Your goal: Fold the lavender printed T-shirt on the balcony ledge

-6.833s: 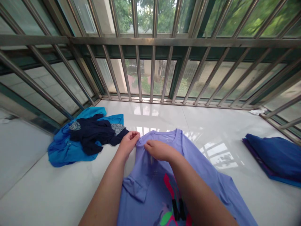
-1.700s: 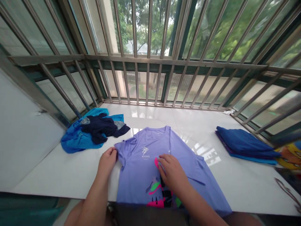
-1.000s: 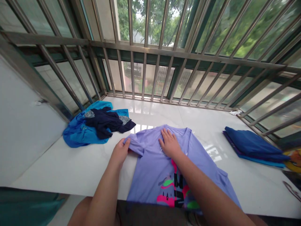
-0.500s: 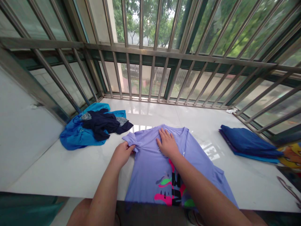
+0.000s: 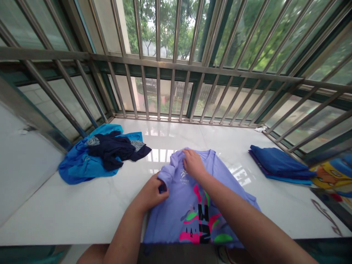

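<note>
A lavender T-shirt [image 5: 189, 205] with a pink, green and black print lies front up on the white ledge, its hem at the front edge. My left hand [image 5: 154, 192] is closed on the sleeve at the shirt's left side, fingers bent round the cloth. That side is bunched and turned inward toward the small white logo. At the shoulder beside the neckline, my right hand [image 5: 193, 163] has its fingers bent and gripping the fabric. My right forearm crosses over part of the print and hides it.
A loose heap of bright blue cloth [image 5: 74, 168] with a dark navy garment [image 5: 112, 148] on top lies at the left. Folded blue clothes [image 5: 277, 161] are stacked at the right, near a yellow cartoon-printed item [image 5: 332, 172]. Metal bars [image 5: 173, 66] enclose the ledge at the back.
My left hand has brought the sleeve side inward, to the right and nearer me. My right hand, flat on the chest before, now has bent fingers by the neckline. The view has shifted slightly.
</note>
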Tool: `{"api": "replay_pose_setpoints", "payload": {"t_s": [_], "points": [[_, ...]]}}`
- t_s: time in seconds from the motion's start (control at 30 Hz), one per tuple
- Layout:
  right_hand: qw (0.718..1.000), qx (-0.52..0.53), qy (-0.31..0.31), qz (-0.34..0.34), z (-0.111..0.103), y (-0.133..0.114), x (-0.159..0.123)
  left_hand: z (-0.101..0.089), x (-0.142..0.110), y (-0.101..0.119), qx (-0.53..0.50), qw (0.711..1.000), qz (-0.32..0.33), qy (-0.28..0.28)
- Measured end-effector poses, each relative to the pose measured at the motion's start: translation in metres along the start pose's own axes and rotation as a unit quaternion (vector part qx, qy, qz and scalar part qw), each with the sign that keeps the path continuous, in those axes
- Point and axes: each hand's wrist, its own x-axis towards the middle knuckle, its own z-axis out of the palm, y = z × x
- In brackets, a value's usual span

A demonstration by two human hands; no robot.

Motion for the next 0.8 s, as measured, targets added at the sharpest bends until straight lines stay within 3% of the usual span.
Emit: {"api": "replay_pose_setpoints", "payload": {"t_s": [0.07,0.17,0.27,0.37,0.47,0.53,0.67,0.8], "points": [[0.996,-0.003,-0.019,-0.083,-0.014,-0.002,0.015,0.002,-0.001,-0.002,0.009,1.0,0.026,-0.011],[0.972,0.005,-0.107,-0.209,-0.029,-0.011,0.037,0.005,-0.002,0.0,0.032,0.997,0.059,-0.037],[0.958,-0.006,-0.152,-0.242,-0.043,-0.018,0.049,0.007,-0.003,0.002,0.034,0.996,0.065,-0.047],[0.964,-0.035,-0.121,-0.235,-0.058,-0.017,0.038,0.007,-0.005,-0.001,0.01,0.998,0.055,-0.023],[0.975,-0.053,-0.062,-0.208,-0.066,-0.007,0.003,0.005,-0.004,-0.006,-0.015,0.999,0.029,-0.007],[0.979,-0.073,-0.053,-0.185,-0.064,0.002,-0.028,0.003,-0.003,-0.006,-0.026,0.999,0.036,-0.018],[0.983,-0.072,-0.107,-0.129,-0.048,0.015,-0.074,-0.001,-0.001,-0.003,-0.039,0.995,0.084,-0.042],[0.997,-0.007,-0.075,0.002,-0.041,0.014,-0.074,-0.002,-0.003,-0.006,-0.051,0.994,0.087,-0.032]]}}
